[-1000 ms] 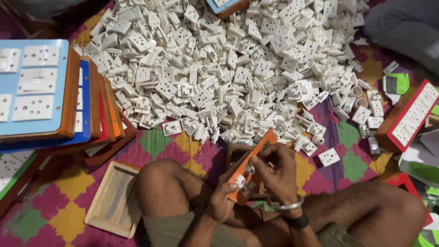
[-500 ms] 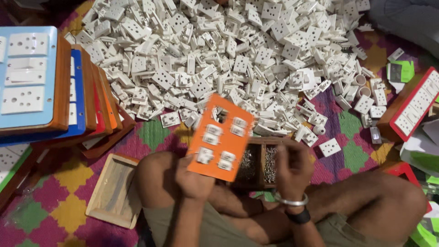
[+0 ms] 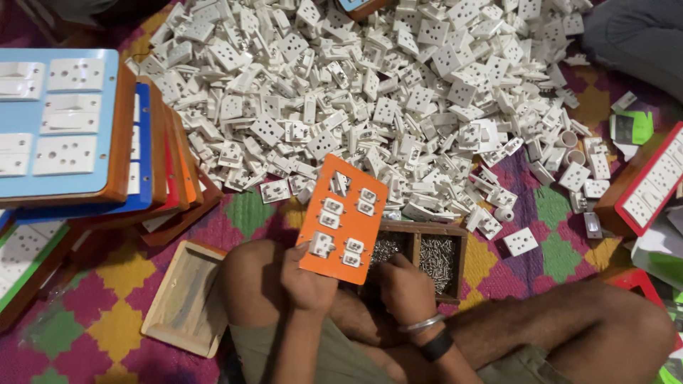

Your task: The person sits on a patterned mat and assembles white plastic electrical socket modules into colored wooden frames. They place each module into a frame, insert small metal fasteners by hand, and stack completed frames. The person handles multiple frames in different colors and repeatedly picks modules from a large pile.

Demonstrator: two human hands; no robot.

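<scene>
My left hand [image 3: 307, 281] grips the lower edge of an orange panel [image 3: 344, 217] that has several white switch backs fitted in it, its back face turned up toward me. My right hand [image 3: 407, 288] rests with its fingers in a small wooden box [image 3: 425, 254] of two compartments filled with metal screws, just right of the panel. The fingertips are partly hidden among the screws. A metal bangle and a dark watch sit on that wrist. Beyond the box spreads a big heap of white plastic sockets and switches [image 3: 370, 85].
A stack of coloured switch boards [image 3: 78, 135] with wooden frames leans at the left. An empty wooden frame [image 3: 186, 299] lies by my left knee. A red-edged board [image 3: 651, 181] sits at the right. Another person's grey-clad leg [image 3: 633, 35] shows at top right. A patterned mat covers the floor.
The orange panel, earlier held edge-on in both hands, was turned flat with its back up and is now in my left hand alone. My right hand dropped to the screw box.
</scene>
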